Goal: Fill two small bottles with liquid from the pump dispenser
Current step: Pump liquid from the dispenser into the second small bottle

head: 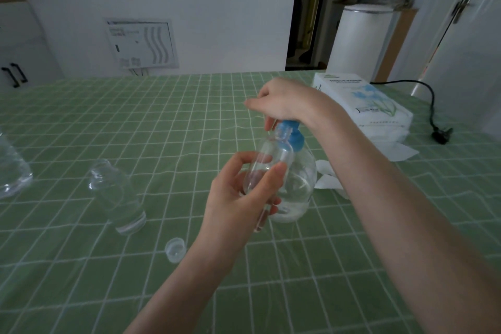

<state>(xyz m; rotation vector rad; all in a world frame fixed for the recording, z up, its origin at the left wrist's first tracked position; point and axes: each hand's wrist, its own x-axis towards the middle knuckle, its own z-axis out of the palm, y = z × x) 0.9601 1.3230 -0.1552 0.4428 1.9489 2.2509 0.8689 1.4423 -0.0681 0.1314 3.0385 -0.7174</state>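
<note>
A clear pump dispenser [299, 184] with a blue pump head [294, 135] stands on the green checked table. My right hand [282, 102] lies on top of the pump head, fingers curled over it. A small clear bottle [267, 163], uncapped, is tilted with its neck up at the pump spout, and my left hand [238, 198] grips its body. Another small clear bottle [116, 195] stands uncapped to the left. A clear cap [175, 249] lies on the table in front of it.
A white tissue pack [371, 106] lies at the back right, with loose white tissues [329, 179] beside the dispenser. A black cable and plug [440, 134] rest at the right edge. Part of a large clear container [12, 171] shows at the far left.
</note>
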